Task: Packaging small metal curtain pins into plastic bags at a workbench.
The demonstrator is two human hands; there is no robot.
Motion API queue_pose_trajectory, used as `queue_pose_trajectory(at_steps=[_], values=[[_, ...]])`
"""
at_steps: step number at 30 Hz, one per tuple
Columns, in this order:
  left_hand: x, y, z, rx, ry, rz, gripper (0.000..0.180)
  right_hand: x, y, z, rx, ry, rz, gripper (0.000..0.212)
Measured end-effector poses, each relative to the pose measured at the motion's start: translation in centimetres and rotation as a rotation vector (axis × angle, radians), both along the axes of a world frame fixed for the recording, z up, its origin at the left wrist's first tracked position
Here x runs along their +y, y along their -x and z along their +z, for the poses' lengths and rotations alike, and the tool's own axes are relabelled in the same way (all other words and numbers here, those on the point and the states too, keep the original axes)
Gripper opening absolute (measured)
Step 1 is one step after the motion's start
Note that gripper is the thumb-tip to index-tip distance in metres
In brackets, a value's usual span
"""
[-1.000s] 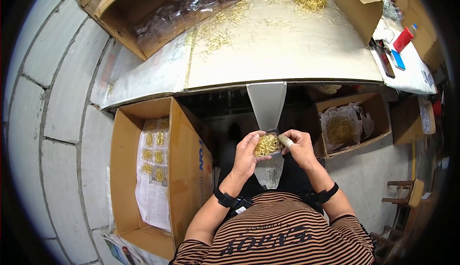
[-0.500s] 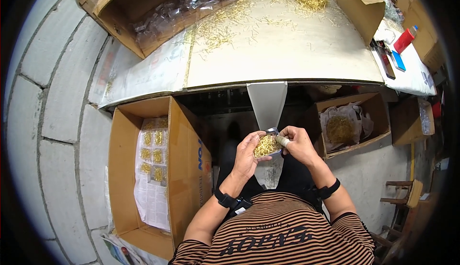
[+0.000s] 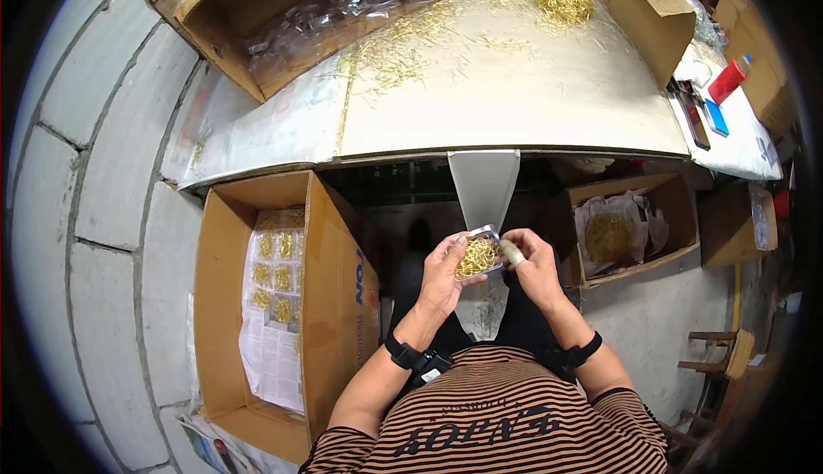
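Note:
In front of my body, my left hand [image 3: 441, 273] grips a small clear plastic box [image 3: 491, 231] by its left side, thumb along the edge. Thin gold-coloured metal pieces [image 3: 477, 257] lie tangled in it; whether they are pins or hooks is too small to tell. My right hand [image 3: 533, 267] is at the box's right edge with its fingers curled together. One of its digits has a pale wrapping, slightly blurred. Anything pinched between those fingers is hidden from view.
Ahead stands a worktable [image 3: 514, 101] with scattered gold pieces, a gold heap [image 3: 564, 0] and a carton of clear boxes [image 3: 343, 3]. Left of me, a cardboard box [image 3: 225, 303] holds filled boxes on paper. Right, another carton [image 3: 677, 217] holds gold pieces; a wooden stool [image 3: 739, 354] stands beyond.
The plastic box has tipped so its inside faces up more. My right thumb has shifted slightly along the box's right edge. The whole view has moved slightly.

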State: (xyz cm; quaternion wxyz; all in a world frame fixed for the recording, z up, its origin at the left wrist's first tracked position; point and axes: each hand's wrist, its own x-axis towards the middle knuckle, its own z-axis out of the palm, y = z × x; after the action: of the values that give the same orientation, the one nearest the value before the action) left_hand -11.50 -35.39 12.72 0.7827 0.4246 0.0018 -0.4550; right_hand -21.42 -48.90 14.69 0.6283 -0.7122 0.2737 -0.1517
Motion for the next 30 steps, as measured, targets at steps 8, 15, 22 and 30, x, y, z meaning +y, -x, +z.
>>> queue_pose_trajectory(at_steps=[8, 15, 22, 30], values=[[-0.1, 0.0, -1.0, -0.092, 0.083, 0.118, 0.033, 2.0, 0.4, 2.0, -0.004, 1.081, 0.508, 0.056], [-0.7, 0.0, -0.8, -0.098, 0.072, 0.116, 0.023, 2.3, -0.2, 2.0, -0.018, 0.940, 0.427, 0.062], [-0.4, -0.2, -0.3, -0.034, 0.114, 0.057, 0.026, 2.0, 0.3, 2.3, 0.045, 1.157, 0.506, 0.058], [-0.4, 0.3, -0.7, -0.036, 0.051, 0.104, 0.025, 0.8, 0.0, 2.2, -0.140, 0.718, 0.476, 0.047]])
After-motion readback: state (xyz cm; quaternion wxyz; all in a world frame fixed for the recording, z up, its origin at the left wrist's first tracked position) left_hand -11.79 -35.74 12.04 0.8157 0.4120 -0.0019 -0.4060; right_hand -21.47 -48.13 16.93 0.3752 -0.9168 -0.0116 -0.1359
